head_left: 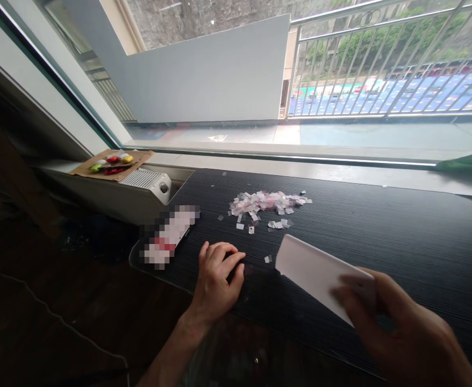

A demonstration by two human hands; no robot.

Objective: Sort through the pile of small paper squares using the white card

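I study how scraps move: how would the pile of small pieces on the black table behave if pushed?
The pile would probably spread rather than slide as one, since its pieces look loose. They are likely light, being small and seemingly thin. Stray pieces may slip beneath a pushing edge, as they lie nearly flat.

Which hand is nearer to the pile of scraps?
Left. The left hand is in front and left of the pile; the right hand, holding a white panel, is farther, rightward.
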